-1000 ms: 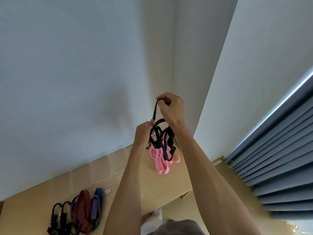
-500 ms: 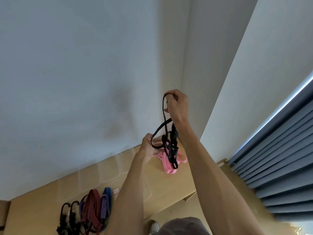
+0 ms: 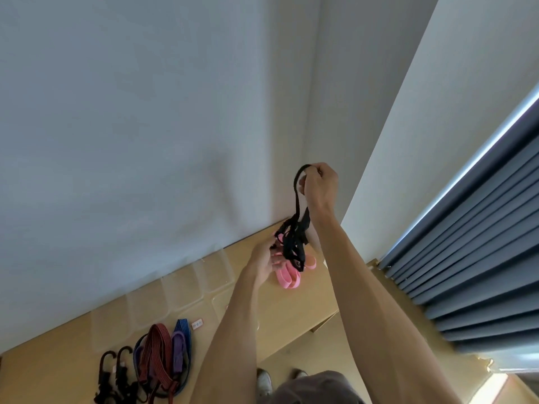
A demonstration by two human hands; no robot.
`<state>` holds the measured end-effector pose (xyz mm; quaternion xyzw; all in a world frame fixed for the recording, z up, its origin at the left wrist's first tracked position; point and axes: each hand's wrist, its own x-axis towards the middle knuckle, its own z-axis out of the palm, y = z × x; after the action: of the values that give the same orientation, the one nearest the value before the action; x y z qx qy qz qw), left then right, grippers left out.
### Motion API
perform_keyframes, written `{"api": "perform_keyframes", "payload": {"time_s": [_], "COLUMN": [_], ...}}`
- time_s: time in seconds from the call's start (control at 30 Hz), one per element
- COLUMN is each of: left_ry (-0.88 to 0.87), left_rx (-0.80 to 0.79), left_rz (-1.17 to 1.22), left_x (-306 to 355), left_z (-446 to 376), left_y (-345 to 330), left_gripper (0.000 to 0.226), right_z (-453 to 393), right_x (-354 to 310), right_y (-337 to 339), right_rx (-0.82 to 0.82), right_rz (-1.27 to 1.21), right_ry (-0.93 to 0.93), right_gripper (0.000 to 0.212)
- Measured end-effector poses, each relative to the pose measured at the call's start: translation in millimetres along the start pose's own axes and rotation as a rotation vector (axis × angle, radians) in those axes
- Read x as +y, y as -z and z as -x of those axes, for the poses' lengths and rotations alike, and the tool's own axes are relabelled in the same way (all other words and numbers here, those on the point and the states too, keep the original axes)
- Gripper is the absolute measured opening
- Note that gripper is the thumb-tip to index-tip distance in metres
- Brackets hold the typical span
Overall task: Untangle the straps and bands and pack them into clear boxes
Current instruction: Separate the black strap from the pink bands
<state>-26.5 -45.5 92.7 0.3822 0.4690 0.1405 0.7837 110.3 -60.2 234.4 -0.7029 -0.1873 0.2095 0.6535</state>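
Black strap point(image 3: 297, 199) loops over the curled fingers of the right hand point(image 3: 319, 185), which pinch its top and hold it high above the bench point(image 3: 291, 310). Below those fingers the strap runs down as a thin flat ribbon into a knotted black tangle point(image 3: 293, 243), with pink bands point(image 3: 288, 277) caught in it and hanging under it as soft, wide, smooth loops. The left hand point(image 3: 264, 262) is just beside the tangle on its left; its fingers are bent and pinch at the black webbing and a pink loop, though the exact grip is blurred.

Well below and left of both hands, more cords lie bunched on the pale wood bench: a dark red cord point(image 3: 156, 357) with a woven ribbed look, a blue one point(image 3: 183, 325), a purple band point(image 3: 177, 354), and two black hooks point(image 3: 116, 363) with curved tips. Clear boxes point(image 3: 186, 287) stand in a row along the wall, between those cords and the left fingers, glossy and see-through.
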Motion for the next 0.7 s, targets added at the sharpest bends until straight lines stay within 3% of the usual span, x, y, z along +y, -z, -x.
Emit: {"api": "perform_keyframes", "payload": {"time_s": [0.13,0.17,0.23,0.37,0.43,0.57,0.63,0.7], "left_ry": [-0.34,-0.451,-0.651,-0.874,-0.91,-0.995,-1.033,-1.065], "left_rx": [0.388,0.452,0.531,0.361,0.291,0.231,0.26,0.319], "left_rz": [-0.677,-0.779,-0.758,-0.727,-0.742,-0.785,-0.844,-0.896], "left_x": [35,46,69,121,143,171,182,192], "left_z": [4,9,22,57,76,106,117,123], "left_y": [5,6,4,-9,-18,-30,-30,-27], "left_gripper": [0.029,0.028,0.023,0.028,0.028,0.028,0.026,0.027], "right_z": [3,6,12,17,21,35,39,42], "right_x": [35,43,55,50,37,3,-10,-19], "right_y": [11,11,10,6,2,-10,-15,-17], "right_rx": [-0.058,-0.083,-0.167,-0.542,-0.625,-0.297,-0.181,-0.08], "right_rz": [0.261,0.298,0.394,0.721,0.572,0.204,0.183,0.286], "right_ry": [-0.091,-0.123,-0.172,-0.145,-0.028,0.351,0.482,0.486], "right_gripper": [0.021,0.022,0.024,0.017,0.039,0.054,0.063,0.072]}}
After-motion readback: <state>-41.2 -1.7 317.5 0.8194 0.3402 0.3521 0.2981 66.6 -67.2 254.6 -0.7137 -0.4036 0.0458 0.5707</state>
